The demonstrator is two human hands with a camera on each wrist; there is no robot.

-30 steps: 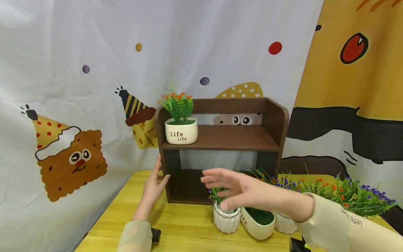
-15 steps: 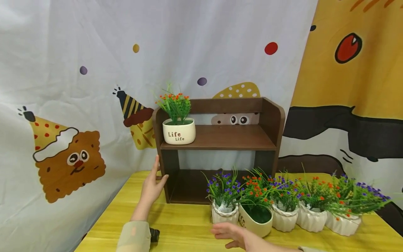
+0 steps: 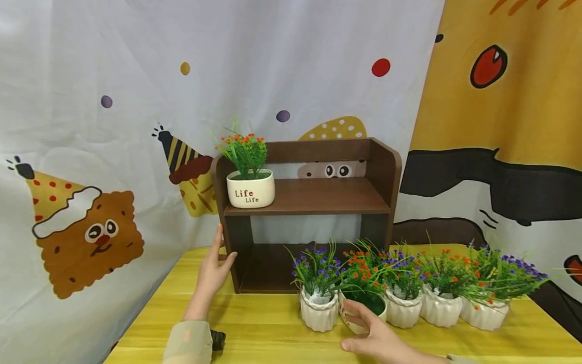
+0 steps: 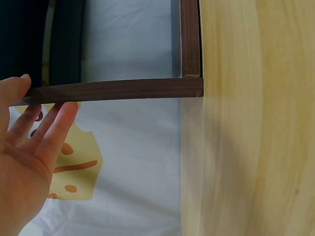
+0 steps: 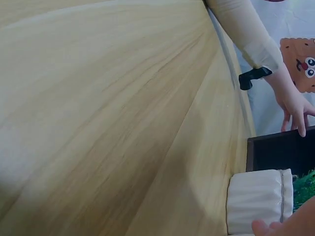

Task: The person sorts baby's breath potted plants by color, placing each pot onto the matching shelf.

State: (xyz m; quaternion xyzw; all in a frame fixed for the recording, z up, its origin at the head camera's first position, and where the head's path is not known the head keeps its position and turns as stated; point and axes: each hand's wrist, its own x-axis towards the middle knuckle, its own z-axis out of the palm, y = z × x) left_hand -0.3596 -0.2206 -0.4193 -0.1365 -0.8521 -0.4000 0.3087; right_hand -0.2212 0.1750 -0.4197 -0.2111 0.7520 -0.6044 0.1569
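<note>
A dark brown two-tier shelf (image 3: 327, 201) stands on the table. My left hand (image 3: 213, 270) holds its left side panel (image 4: 123, 89), thumb on one face and fingers on the other in the left wrist view. On the upper tier, at the left, sits a cream "Life" planter (image 3: 251, 194) with orange flowers. My right hand (image 3: 377, 337) is at the front of a second, oval cream planter (image 3: 354, 328) with orange flowers, thumb and fingers spread. Whether the fingertips touch it I cannot tell. A ribbed white pot (image 5: 256, 201) fills the right wrist view's lower corner.
A ribbed white pot with purple flowers (image 3: 320, 313) stands left of the oval planter. Several more ribbed white flower pots (image 3: 441, 308) line up to its right, their foliage overlapping. A printed curtain (image 3: 291, 60) hangs behind the wooden table (image 3: 268, 323).
My right hand dropped from in front of the lower tier to the table's front, then came forward to the oval planter. The left hand stays on the side panel. The view has shifted slightly right.
</note>
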